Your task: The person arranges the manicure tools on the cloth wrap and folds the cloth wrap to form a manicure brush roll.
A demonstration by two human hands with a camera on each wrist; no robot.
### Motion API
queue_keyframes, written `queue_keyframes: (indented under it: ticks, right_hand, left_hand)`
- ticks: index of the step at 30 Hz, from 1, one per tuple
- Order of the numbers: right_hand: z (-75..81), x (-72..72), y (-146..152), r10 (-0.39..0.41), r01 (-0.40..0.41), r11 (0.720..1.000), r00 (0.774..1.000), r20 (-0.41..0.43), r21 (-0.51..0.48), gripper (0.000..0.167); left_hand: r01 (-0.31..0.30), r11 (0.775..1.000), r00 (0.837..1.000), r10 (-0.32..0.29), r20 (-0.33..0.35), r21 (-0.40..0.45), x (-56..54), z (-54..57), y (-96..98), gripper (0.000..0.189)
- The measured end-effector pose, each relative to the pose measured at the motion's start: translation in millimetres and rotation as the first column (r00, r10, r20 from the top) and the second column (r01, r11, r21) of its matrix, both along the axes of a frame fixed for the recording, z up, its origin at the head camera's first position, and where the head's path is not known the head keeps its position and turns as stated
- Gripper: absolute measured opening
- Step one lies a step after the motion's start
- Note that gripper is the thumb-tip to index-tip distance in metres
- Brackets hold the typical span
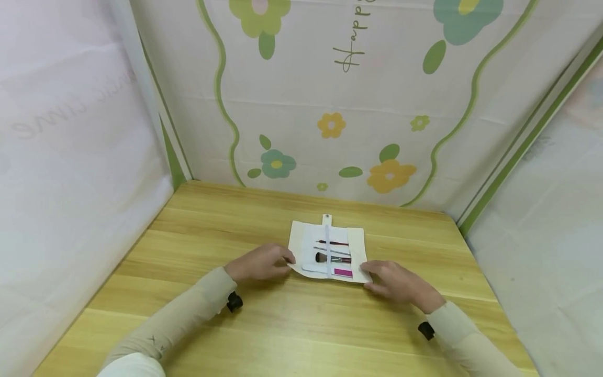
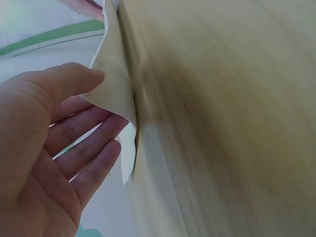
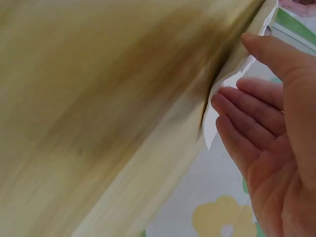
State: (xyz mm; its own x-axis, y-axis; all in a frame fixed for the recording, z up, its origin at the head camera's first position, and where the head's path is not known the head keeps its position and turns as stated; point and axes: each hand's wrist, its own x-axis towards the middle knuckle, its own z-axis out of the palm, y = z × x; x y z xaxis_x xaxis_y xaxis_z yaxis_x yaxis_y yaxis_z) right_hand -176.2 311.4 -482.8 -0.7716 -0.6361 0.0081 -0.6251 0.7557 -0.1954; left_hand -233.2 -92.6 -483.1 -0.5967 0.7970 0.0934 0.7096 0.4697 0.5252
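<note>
A cream fabric brush roll point(image 1: 294, 241) lies unfolded on the wooden table, its snap tab point(image 1: 327, 219) pointing away from me. Under its white elastic strap point(image 1: 328, 251) are a makeup brush point(image 1: 321, 257) with dark bristles, slimmer tools point(image 1: 336, 243) and a magenta piece point(image 1: 343, 273). My left hand point(image 1: 264, 262) pinches the near left corner, which is raised a little; in the left wrist view the thumb lies on the fabric point(image 2: 116, 74) and the other fingers are behind it. With thumb and forefinger, my right hand point(image 1: 395, 281) pinches the near right corner.
The wooden table point(image 1: 311, 330) extends around the roll on all sides. Flower-printed white cloth walls point(image 1: 301, 89) rise at the back and on both sides. Each wrist has a small black device point(image 1: 234, 302) strapped to it.
</note>
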Motion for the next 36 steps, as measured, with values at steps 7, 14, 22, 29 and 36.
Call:
queue_keyframes:
  ticks: [7, 14, 22, 29, 36]
  right_hand:
    - [8.2, -7.7, 2.5, -0.004, 0.018, 0.989, 0.995, 0.1, -0.146, 0.034]
    - [8.8, -24.9, 7.2, -0.053, 0.086, 0.954, 0.991, 0.12, -0.286, 0.021]
    - [4.0, -43.4, 7.6, -0.115, 0.158, 0.934, 0.982, 0.147, -0.32, 0.021]
    - [4.2, -55.8, -1.4, -0.166, 0.203, 0.938, 0.975, 0.147, -0.283, 0.02]
    - [-6.7, -67.1, -6.1, -0.168, 0.186, 0.945, 0.982, 0.091, -0.267, 0.017]
  left_hand:
    - [-0.131, 0.98, 0.968, 0.093, 0.231, 0.153, -12.8, -5.1, -3.5, 0.011]
    - [-0.366, 0.905, 0.866, 0.245, 0.435, 0.219, -19.9, -11.0, -3.0, 0.012]
    - [-0.541, 0.811, 0.757, 0.354, 0.548, 0.223, -28.6, -18.1, 3.5, 0.013]
    - [-0.585, 0.779, 0.761, 0.432, 0.484, 0.224, -37.1, -23.6, 12.2, 0.01]
    - [-0.547, 0.82, 0.807, 0.462, 0.369, 0.168, -43.6, -21.3, 16.5, 0.011]
